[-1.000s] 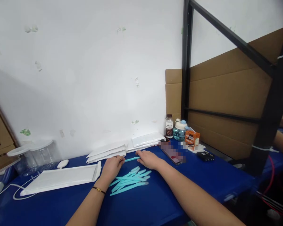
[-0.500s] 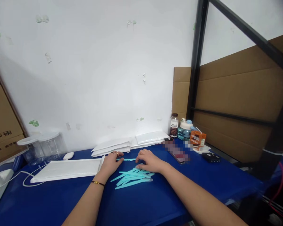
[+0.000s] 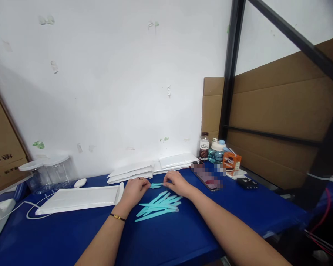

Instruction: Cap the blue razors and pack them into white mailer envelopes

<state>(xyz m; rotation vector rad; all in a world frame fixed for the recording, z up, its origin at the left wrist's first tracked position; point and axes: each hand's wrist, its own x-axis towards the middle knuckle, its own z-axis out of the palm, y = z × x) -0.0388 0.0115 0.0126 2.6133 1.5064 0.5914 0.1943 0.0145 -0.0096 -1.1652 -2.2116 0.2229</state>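
My left hand (image 3: 136, 189) has its thumb and fingers pinched on the left end of a slim teal eyebrow razor (image 3: 156, 184). Pinched at the razor's right end is my right hand (image 3: 176, 183). A second teal piece shows just below it, partly hidden by the left fingers. Nearer to me, between my forearms, a loose pile of several teal eyebrow razors (image 3: 158, 207) lies crossed on the blue tabletop (image 3: 166, 240). Some have clear tips pointing right.
A white padded mailer (image 3: 80, 199) lies left of my hands, with more mailers (image 3: 130, 171) stacked along the wall. Clear plastic containers (image 3: 55, 175) stand at back left. At right are a phone (image 3: 207, 177), bottle (image 3: 204, 147), water jug (image 3: 217, 152), orange carton (image 3: 231, 162) and black object (image 3: 246, 183).
The razor between my hands is now pinched at both ends. My right fingers have drawn back and up from the pile, which shows more fully.
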